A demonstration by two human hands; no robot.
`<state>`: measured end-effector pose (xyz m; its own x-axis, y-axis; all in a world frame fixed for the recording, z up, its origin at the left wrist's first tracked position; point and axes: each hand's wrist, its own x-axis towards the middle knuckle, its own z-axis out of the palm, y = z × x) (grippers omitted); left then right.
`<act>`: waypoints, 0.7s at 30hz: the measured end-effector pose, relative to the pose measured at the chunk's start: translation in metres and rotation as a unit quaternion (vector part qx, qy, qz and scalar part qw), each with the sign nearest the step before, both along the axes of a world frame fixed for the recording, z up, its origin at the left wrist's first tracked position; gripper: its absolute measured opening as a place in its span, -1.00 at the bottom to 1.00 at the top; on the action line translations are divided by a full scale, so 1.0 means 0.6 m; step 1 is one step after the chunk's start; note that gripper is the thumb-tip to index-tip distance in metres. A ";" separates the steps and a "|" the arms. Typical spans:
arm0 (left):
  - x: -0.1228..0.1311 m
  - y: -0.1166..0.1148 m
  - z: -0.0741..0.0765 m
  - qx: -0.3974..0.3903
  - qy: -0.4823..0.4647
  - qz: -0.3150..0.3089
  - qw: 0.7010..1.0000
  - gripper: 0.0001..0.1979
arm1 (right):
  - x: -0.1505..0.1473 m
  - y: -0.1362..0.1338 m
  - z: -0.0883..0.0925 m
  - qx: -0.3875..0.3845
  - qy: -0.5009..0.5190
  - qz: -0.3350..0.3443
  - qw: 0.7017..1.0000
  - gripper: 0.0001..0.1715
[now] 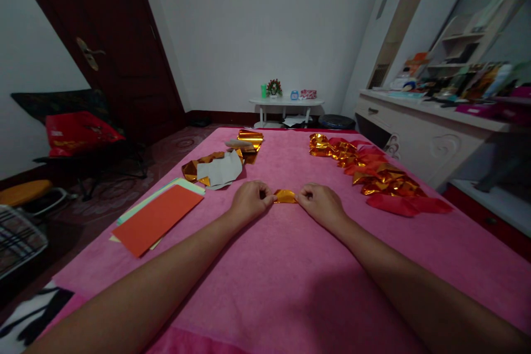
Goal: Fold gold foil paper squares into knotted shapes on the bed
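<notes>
Between my two hands a small piece of shiny gold foil paper (pixel 285 196) lies low over the pink cloth (pixel 265 265). My left hand (pixel 251 200) pinches its left end between thumb and fingers. At the opposite end, my right hand (pixel 321 203) has its fingers closed on the foil too. The piece looks folded into a short strip with slanted ends; the tips of both ends are hidden under my fingers.
Left of my hands lie orange and pale paper sheets (pixel 160 220), a white-backed foil piece (pixel 219 170) and a gold foil roll (pixel 251 137). Crumpled gold and red foil pieces (pixel 373 174) spread along the right. Beyond stand a small white table (pixel 286 102) and a dresser (pixel 415 121).
</notes>
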<state>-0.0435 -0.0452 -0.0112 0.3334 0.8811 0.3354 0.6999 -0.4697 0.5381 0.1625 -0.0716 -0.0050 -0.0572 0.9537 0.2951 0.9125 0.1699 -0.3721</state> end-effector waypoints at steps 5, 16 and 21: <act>0.008 -0.008 0.006 0.005 0.033 0.036 0.999 -0.90 | -0.005 -0.001 0.001 0.002 -0.028 -0.013 1.000 -0.83; 0.011 0.008 0.004 -0.040 0.056 0.016 0.998 -0.72 | -0.010 0.009 0.002 -0.050 0.056 -0.002 0.997 -0.81; 0.010 0.028 -0.007 -0.055 -0.015 -0.022 0.998 -0.69 | -0.016 0.020 -0.004 -0.069 0.111 -0.018 0.991 -0.86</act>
